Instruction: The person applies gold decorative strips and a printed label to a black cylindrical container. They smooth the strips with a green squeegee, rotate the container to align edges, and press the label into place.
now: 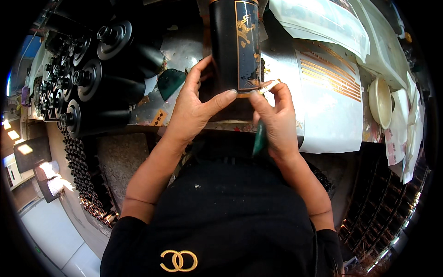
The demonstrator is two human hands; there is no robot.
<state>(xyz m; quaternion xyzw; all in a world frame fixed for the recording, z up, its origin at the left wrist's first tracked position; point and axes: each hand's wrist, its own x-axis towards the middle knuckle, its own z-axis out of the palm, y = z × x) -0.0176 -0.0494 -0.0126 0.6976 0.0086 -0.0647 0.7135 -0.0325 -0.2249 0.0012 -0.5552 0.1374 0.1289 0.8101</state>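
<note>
A black cylinder (224, 46) with a gold-framed picture panel lies lengthwise before me, its near end toward my body. My left hand (191, 108) grips its left side, with the thumb on the gold-edged near rim. At the rim's right, my right hand (279, 115) pinches a narrow gold-and-white strip (270, 86) between thumb and fingers. A green scraper (260, 138) sticks out below that palm, blurred and partly hidden by the hand. Another dark green scraper (171, 84) rests on the table, left of my left hand.
Several black bottle-shaped pieces (110, 85) crowd the table's left. On the right, a white sheet carries rows of gold strips (330, 74). Plastic-covered sheets (323, 25) lie beyond it, and a cream bowl (380, 102) stands near the right edge. A small gold label (158, 117) lies front left.
</note>
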